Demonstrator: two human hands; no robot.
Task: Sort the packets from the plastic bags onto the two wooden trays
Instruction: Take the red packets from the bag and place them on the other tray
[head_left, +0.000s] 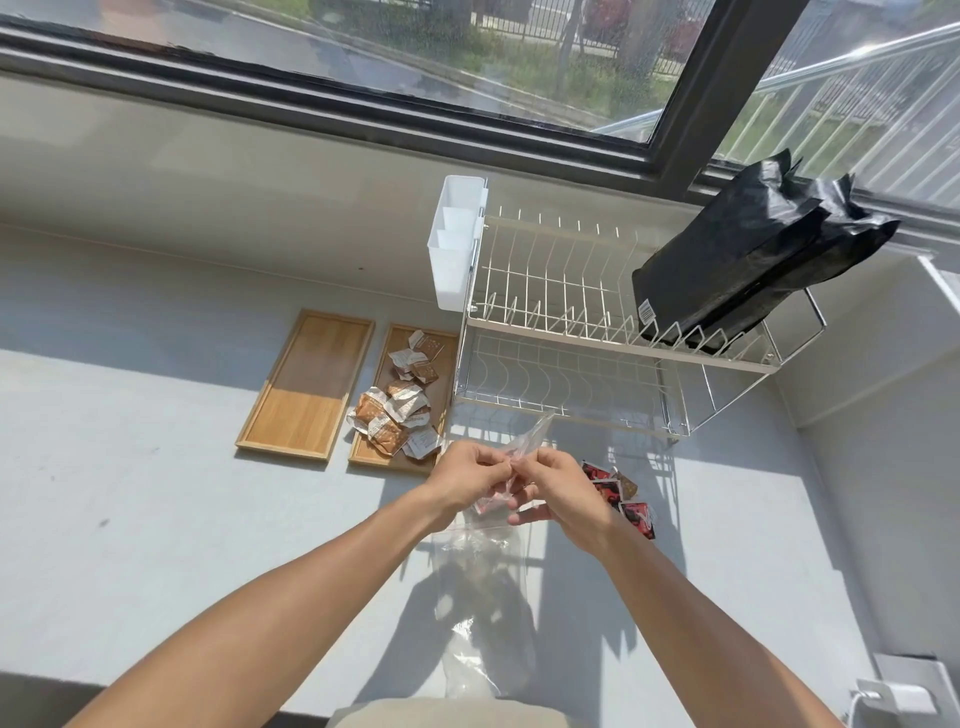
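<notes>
Both hands were up over the grey counter (156, 493), left hand (467, 480) & right hand (563, 496) pinching a clear crinkly plastic bag (527, 439) w/ a red-and-white packet (488, 503) inside, apparently working it open. Right wooden tray (445, 364) already held the brown-and-white packets (395, 410); left wooden tray (306, 384) had none, w/ red-and-black packets (621, 496) loose on the counter just beside the right hand. Next move prob. called for getting the red packet out & over to the left tray.

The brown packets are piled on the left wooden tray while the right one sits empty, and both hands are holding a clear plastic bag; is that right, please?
Not quite: the head view shows the trays swapped. The brown packets are piled on the right wooden tray, and the left wooden tray sits empty. The rest holds: the left hand and right hand are holding a clear plastic bag.
</notes>
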